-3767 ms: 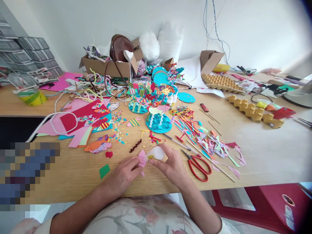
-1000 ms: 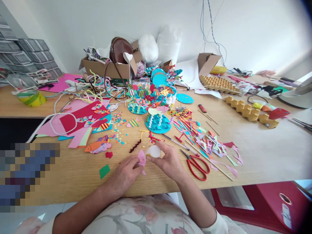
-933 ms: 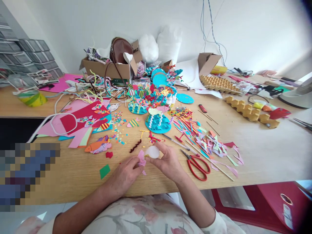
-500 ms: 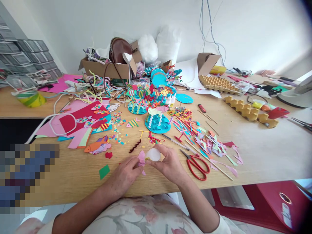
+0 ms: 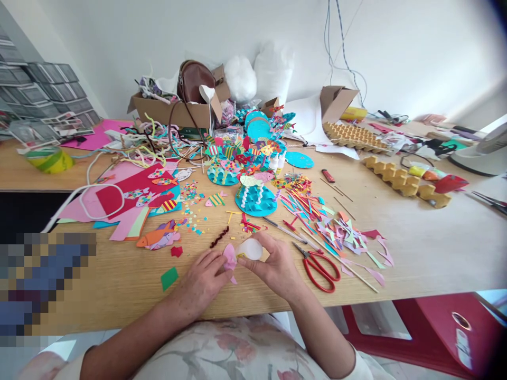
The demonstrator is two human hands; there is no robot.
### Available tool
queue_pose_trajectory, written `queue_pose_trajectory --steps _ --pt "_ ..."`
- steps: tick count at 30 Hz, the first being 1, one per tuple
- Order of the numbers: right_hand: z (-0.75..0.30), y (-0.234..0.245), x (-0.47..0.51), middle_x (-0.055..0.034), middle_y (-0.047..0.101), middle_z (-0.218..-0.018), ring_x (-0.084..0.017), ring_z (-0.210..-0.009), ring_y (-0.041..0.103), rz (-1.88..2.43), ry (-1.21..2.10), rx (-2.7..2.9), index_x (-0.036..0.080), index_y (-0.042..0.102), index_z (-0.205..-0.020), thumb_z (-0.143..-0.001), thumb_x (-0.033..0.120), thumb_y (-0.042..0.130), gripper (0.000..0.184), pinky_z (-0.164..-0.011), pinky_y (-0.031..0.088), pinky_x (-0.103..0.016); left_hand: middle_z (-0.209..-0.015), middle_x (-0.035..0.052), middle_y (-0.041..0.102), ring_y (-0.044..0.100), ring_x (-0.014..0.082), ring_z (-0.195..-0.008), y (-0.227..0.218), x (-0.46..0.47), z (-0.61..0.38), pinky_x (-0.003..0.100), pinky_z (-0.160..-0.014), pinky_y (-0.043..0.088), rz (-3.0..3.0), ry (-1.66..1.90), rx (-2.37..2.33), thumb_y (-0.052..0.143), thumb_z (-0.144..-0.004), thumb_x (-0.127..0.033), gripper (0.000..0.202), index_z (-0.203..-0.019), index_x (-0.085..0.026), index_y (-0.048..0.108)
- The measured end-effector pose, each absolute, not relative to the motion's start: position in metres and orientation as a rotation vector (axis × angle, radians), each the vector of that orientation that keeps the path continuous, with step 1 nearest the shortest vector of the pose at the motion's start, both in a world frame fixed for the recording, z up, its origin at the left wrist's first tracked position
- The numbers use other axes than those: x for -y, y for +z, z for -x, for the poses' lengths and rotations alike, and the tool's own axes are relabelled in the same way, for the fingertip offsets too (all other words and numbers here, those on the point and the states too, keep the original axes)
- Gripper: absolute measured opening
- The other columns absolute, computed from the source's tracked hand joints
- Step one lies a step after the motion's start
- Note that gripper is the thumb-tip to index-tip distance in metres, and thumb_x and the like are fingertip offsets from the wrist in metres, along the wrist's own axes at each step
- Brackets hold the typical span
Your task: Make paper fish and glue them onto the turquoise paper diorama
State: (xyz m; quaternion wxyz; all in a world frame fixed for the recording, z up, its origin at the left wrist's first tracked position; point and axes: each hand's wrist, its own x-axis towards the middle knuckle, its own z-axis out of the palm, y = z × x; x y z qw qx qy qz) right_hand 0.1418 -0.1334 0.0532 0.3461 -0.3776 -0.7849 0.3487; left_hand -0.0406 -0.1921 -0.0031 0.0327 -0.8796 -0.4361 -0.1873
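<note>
Between the fingers of my left hand [image 5: 206,279] is a pink paper cutout [image 5: 229,258], fish-like in shape and partly hidden by the fingertips. My right hand [image 5: 279,269] grips a small translucent white bottle [image 5: 252,249], tilted so its yellowish tip points at the cutout. Whether tip and paper touch, I cannot tell. A dark red twisted strip [image 5: 219,237] lies just beyond my left hand. Right of my right hand rest red-handled scissors [image 5: 320,270]. A green paper piece [image 5: 169,278] is to the left.
Decorated paper fish stand on a turquoise base [image 5: 256,207] ahead. Paper scraps [image 5: 344,232] and a wooden stick [image 5: 356,274] spread to the right. Paper fish cutouts [image 5: 158,237] and coloured sheets [image 5: 106,198] lie left. Yellow egg trays [image 5: 404,182] sit farther right.
The bottle in my right hand has shifted very slightly to the right. My left hand keeps its hold on the pink cutout at nearly the same spot.
</note>
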Motion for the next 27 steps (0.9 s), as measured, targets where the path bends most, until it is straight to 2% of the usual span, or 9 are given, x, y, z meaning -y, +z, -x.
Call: queue_pose_trajectory --steps 14,20,27 --pt "-0.1393 0.0477 0.1307 0.001 0.056 -0.062 -0.013 -0.058 0.05 1.018 0.896 2.042 0.019 0.053 -0.068 -0.072 0.031 0.066 0.019 -0.053 0.036 -0.023 -0.112 0.0122 0.058 0.048 0.0237 -0.111 -0.0026 0.1971 0.0423 0.045 -0.092 0.043 2.688 -0.521 1.332 0.046 -0.087 -0.017 0.017 -0.095 -0.017 0.061" --pt "-0.1391 0.0497 0.1308 0.0013 0.056 -0.063 -0.013 -0.058 0.05 0.985 0.942 2.07 0.019 0.055 -0.07 -0.074 0.03 0.065 0.015 -0.054 0.036 -0.023 -0.107 0.0126 0.059 0.048 0.0261 -0.111 -0.0017 0.1982 0.042 0.046 -0.092 0.043 2.681 -0.48 1.348 0.05 -0.084 -0.015 0.015 -0.095 -0.016 0.061" --pt "-0.1367 0.047 0.1288 0.0011 0.057 -0.064 -0.013 -0.059 0.051 0.976 0.928 2.063 0.018 0.053 -0.07 -0.072 0.028 0.066 0.016 -0.054 0.037 -0.022 -0.111 0.0129 0.058 0.048 0.0254 -0.111 -0.0031 0.197 0.0415 0.045 -0.093 0.043 2.678 -0.516 1.352 0.05 -0.085 -0.016 0.016 -0.095 -0.016 0.062"
